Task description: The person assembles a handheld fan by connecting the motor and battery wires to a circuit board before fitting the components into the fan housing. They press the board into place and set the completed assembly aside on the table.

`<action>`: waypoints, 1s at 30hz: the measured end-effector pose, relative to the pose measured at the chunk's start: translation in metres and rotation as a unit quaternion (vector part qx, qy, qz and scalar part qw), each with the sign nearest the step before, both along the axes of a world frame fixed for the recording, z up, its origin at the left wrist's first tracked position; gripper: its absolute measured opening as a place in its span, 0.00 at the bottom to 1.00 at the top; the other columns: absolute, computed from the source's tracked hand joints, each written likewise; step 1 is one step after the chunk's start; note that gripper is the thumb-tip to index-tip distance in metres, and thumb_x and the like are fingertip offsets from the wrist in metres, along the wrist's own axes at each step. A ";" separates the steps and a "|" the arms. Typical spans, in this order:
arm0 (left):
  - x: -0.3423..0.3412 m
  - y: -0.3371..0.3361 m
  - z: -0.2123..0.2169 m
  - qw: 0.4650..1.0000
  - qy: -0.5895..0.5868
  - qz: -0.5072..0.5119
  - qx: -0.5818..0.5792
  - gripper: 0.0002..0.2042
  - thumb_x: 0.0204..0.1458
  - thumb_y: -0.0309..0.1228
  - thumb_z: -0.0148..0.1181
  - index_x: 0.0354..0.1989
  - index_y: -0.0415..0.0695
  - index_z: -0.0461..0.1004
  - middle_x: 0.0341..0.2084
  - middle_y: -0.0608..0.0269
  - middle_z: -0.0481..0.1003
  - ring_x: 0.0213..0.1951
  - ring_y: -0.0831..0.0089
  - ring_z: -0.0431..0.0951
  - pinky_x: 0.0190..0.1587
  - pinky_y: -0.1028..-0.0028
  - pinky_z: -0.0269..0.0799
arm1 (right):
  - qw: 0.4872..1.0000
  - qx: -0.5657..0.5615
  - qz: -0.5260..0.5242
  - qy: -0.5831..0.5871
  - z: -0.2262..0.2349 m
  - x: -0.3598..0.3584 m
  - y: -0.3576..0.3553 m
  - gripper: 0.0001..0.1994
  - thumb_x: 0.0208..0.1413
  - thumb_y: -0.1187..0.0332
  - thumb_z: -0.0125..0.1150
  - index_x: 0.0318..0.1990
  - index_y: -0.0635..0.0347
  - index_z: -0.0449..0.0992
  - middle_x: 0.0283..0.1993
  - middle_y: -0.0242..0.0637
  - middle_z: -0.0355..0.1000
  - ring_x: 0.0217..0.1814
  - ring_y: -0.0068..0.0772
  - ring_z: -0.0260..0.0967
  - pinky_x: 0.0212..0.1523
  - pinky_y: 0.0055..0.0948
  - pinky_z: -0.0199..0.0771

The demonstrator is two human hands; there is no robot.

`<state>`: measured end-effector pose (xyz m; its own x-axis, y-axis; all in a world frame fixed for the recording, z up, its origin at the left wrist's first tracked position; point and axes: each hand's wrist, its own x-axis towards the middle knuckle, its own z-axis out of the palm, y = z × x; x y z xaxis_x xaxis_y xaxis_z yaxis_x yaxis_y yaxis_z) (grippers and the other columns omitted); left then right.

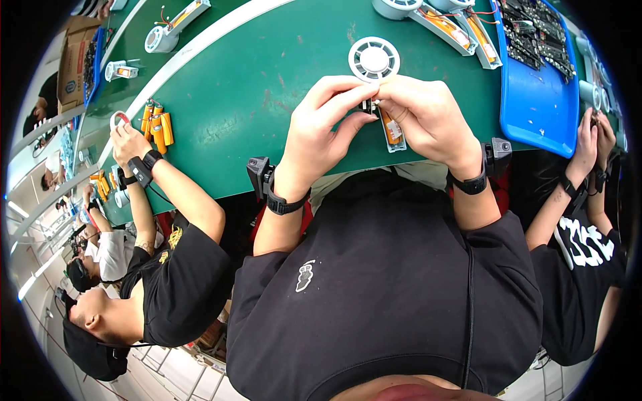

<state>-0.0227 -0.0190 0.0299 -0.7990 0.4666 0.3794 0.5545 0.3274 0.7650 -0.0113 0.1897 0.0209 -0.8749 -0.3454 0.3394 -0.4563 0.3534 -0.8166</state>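
Observation:
A small fan housing with a round, slotted, pale grey head (374, 59) lies on the green table in front of me. Its open handle (397, 146) points toward my body and holds an orange battery cell (393, 128). Over the middle of the housing, my left hand (326, 130) pinches a small black part (366, 105) between thumb and fingers. My right hand (428, 121) is closed beside it, fingertips close to a tiny white piece at the black part. What those right fingertips grip is hidden.
A blue tray (535, 127) with dark circuit boards (535, 33) stands at the right. More fan housings (455, 30) lie beyond. At the left, orange cells (158, 125) sit by a co-worker's hand (129, 144). Another co-worker's hands (592, 134) work beside the tray.

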 end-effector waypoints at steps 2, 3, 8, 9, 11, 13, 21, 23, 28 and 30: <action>0.001 0.000 -0.001 1.000 0.002 -0.002 0.002 0.23 0.44 0.17 0.72 0.52 0.44 0.81 0.45 0.56 0.79 0.45 0.61 0.81 0.47 0.68 0.81 | 1.000 -0.003 0.007 -0.005 0.001 -0.002 0.001 0.08 0.60 0.78 0.59 0.45 0.66 0.79 0.37 0.46 0.78 0.34 0.45 0.79 0.33 0.33 0.78; 0.001 0.000 -0.002 1.000 0.005 0.001 0.004 0.23 0.44 0.17 0.72 0.52 0.43 0.81 0.45 0.56 0.79 0.45 0.61 0.81 0.46 0.68 0.81 | 1.000 -0.007 0.012 -0.011 0.003 -0.002 0.001 0.08 0.60 0.78 0.59 0.45 0.65 0.79 0.35 0.45 0.78 0.33 0.45 0.79 0.32 0.33 0.77; 0.006 -0.001 -0.006 1.000 -0.002 0.017 0.006 0.23 0.43 0.16 0.72 0.50 0.42 0.82 0.44 0.55 0.79 0.45 0.61 0.82 0.46 0.68 0.80 | 0.999 0.037 0.014 0.003 0.006 0.000 0.000 0.07 0.60 0.76 0.58 0.44 0.61 0.79 0.29 0.41 0.76 0.27 0.43 0.76 0.29 0.34 0.75; 0.007 -0.002 -0.006 1.000 0.012 0.012 0.002 0.22 0.42 0.16 0.72 0.50 0.42 0.82 0.44 0.55 0.79 0.45 0.60 0.82 0.47 0.68 0.80 | 0.999 0.028 0.023 -0.019 0.006 0.002 0.001 0.07 0.60 0.75 0.58 0.44 0.60 0.79 0.28 0.40 0.75 0.26 0.42 0.76 0.28 0.35 0.74; 0.006 0.000 -0.007 1.000 0.029 0.011 0.003 0.22 0.42 0.15 0.72 0.50 0.41 0.82 0.43 0.54 0.80 0.45 0.59 0.82 0.48 0.67 0.79 | 0.999 0.002 0.031 -0.017 0.005 0.001 0.005 0.05 0.60 0.74 0.58 0.42 0.59 0.79 0.27 0.39 0.75 0.25 0.42 0.76 0.28 0.35 0.73; 0.007 0.003 -0.007 0.999 0.040 0.013 0.003 0.22 0.43 0.14 0.72 0.50 0.40 0.82 0.43 0.53 0.80 0.45 0.59 0.82 0.48 0.66 0.79 | 0.998 -0.042 0.041 -0.028 0.005 0.000 0.008 0.03 0.60 0.73 0.59 0.39 0.59 0.78 0.26 0.40 0.74 0.26 0.45 0.75 0.28 0.36 0.73; 0.011 0.005 -0.016 0.999 0.018 0.038 -0.017 0.21 0.45 0.13 0.70 0.50 0.38 0.81 0.43 0.53 0.79 0.45 0.59 0.81 0.48 0.66 0.77 | 0.996 -0.063 0.045 -0.050 -0.003 -0.001 0.007 0.04 0.60 0.71 0.61 0.35 0.61 0.78 0.27 0.45 0.74 0.30 0.52 0.73 0.30 0.41 0.70; 0.012 0.002 -0.018 1.000 0.016 0.021 0.005 0.21 0.45 0.13 0.69 0.50 0.38 0.81 0.43 0.53 0.79 0.45 0.59 0.81 0.48 0.66 0.77 | 0.996 -0.052 0.037 -0.057 -0.004 0.001 0.007 0.04 0.60 0.70 0.61 0.35 0.61 0.79 0.28 0.45 0.74 0.29 0.52 0.73 0.30 0.41 0.70; 0.008 -0.004 -0.017 0.999 0.037 0.020 0.016 0.21 0.45 0.12 0.69 0.50 0.38 0.81 0.43 0.53 0.78 0.45 0.59 0.81 0.50 0.64 0.78 | 0.996 -0.061 0.039 -0.058 0.000 0.002 0.002 0.06 0.58 0.69 0.61 0.35 0.61 0.80 0.29 0.46 0.76 0.31 0.53 0.74 0.32 0.43 0.71; 0.009 -0.005 -0.019 0.999 0.030 0.019 0.010 0.21 0.45 0.12 0.69 0.50 0.37 0.81 0.43 0.54 0.78 0.45 0.59 0.81 0.51 0.63 0.78 | 0.994 -0.074 0.033 -0.076 0.000 0.003 0.001 0.06 0.58 0.68 0.61 0.34 0.61 0.80 0.29 0.47 0.76 0.32 0.53 0.75 0.33 0.43 0.72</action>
